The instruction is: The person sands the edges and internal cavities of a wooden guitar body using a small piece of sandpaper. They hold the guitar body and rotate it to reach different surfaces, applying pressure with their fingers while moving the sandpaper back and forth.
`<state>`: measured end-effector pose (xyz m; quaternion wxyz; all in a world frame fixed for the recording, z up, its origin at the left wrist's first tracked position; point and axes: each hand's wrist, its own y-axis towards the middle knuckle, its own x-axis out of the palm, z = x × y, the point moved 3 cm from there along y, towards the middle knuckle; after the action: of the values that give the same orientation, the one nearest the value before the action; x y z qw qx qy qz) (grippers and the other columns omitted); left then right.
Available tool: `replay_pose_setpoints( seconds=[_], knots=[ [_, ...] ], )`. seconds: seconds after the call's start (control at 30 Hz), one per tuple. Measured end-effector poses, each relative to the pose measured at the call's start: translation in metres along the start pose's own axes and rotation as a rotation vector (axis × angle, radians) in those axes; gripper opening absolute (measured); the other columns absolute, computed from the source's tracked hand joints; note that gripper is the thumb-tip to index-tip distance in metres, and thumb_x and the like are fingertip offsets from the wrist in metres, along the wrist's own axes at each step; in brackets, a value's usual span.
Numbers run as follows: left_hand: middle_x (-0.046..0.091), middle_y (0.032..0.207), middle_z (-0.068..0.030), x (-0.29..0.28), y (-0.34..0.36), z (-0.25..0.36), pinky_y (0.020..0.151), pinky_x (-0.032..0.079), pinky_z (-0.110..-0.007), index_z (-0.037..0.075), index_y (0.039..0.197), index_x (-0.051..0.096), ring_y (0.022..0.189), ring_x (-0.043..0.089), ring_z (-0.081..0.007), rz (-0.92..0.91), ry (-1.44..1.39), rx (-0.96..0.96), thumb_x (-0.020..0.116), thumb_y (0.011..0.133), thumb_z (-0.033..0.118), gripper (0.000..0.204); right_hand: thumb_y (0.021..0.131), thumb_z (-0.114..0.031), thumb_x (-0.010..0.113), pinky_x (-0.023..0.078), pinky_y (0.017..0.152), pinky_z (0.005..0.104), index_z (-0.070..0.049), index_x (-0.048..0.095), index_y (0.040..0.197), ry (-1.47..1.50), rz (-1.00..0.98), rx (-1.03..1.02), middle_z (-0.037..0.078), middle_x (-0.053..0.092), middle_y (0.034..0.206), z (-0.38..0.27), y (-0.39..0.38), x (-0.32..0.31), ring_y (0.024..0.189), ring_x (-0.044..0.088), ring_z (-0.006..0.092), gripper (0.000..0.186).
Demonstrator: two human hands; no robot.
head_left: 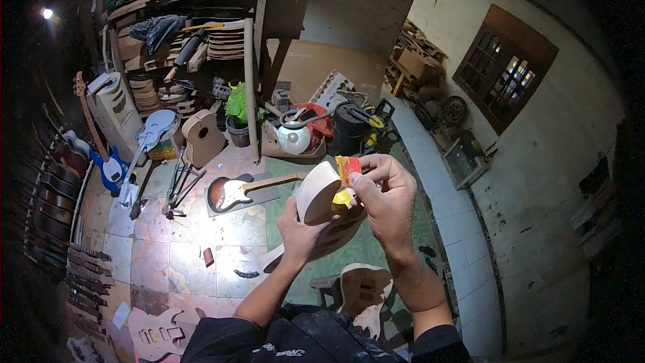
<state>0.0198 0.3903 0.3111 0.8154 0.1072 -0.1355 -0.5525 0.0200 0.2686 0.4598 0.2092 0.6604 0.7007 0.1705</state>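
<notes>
A pale, unpainted wooden guitar body (318, 191) is held up in front of me, its curved edge turned toward me. My left hand (299, 232) is wrapped round its lower left side. Pinched between the thumb and fingers of my right hand (388, 195) is a small red and yellow packet or tube (349, 169), right beside the wood; its exact kind is unclear. A bright yellow piece (342, 197) shows just below, partly hidden by the right fingers. Close to my lap, another bare wooden guitar body (364, 289) rests by a dark stool (324, 289).
A sunburst electric guitar (232, 193) lies on the tiled floor ahead. Several guitars stand at the left, including a blue one (113, 169). Shelves (181, 20) of cut wood rise behind. A white helmet (293, 138) and dark bucket (348, 131) sit near the cardboard (329, 70).
</notes>
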Motion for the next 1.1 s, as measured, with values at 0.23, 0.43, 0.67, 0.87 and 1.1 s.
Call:
replay_pose_setpoints(
  seconds=[0.23,0.43,0.67,0.87,1.1],
  knots=[
    [0.066,0.09,-0.0107,-0.005,0.0,0.003,0.074,0.05,-0.03,0.0,0.098,0.055,0.082,0.063,-0.017,0.033,0.071,0.04,0.086,0.059,0.017,0.052,0.083,-0.005,0.061,0.051,0.057,0.0203,0.005,0.053,0.081,0.087,0.096,0.066,0.014,0.059,0.096,0.014,-0.006,-0.011,0.068,0.059,0.0092,0.012],
    [0.066,0.09,-0.011,-0.003,0.001,0.006,0.074,0.05,-0.03,-0.001,0.098,0.055,0.083,0.063,-0.0171,0.029,0.022,0.033,0.084,0.06,0.016,0.051,0.082,-0.003,0.058,0.055,0.054,0.0223,0.003,0.051,0.078,0.34,0.125,0.257,0.016,0.058,0.096,0.04,-0.01,-0.013,0.07,0.061,0.0131,0.01],
    [0.067,0.087,-0.0132,-0.001,0.0,-0.003,0.071,0.051,-0.031,0.0,0.095,0.056,0.079,0.065,-0.0186,0.076,0.033,0.077,0.086,0.059,0.022,0.051,0.082,-0.002,0.057,0.057,0.056,0.0248,0.002,0.049,0.079,0.504,0.153,0.311,0.015,0.058,0.095,0.04,-0.007,-0.01,0.071,0.062,0.0152,0.009],
    [0.065,0.094,-0.0086,-0.001,-0.001,-0.002,0.078,0.048,-0.029,0.0,0.1,0.055,0.086,0.062,-0.0154,0.029,0.041,0.006,0.083,0.059,0.008,0.05,0.081,0.0,0.057,0.057,0.057,0.0245,0.002,0.05,0.077,0.45,0.16,0.29,0.014,0.058,0.094,0.032,-0.003,-0.008,0.071,0.062,0.0141,0.008],
    [0.065,0.093,-0.0085,0.0,0.0,-0.001,0.078,0.049,-0.029,0.0,0.099,0.055,0.085,0.062,-0.0157,0.026,0.036,0.007,0.083,0.058,0.007,0.05,0.082,-0.002,0.06,0.054,0.058,0.0222,0.004,0.054,0.08,0.283,0.104,0.205,0.013,0.058,0.094,0.022,0.0,-0.006,0.07,0.06,0.0105,0.009]
  ],
)
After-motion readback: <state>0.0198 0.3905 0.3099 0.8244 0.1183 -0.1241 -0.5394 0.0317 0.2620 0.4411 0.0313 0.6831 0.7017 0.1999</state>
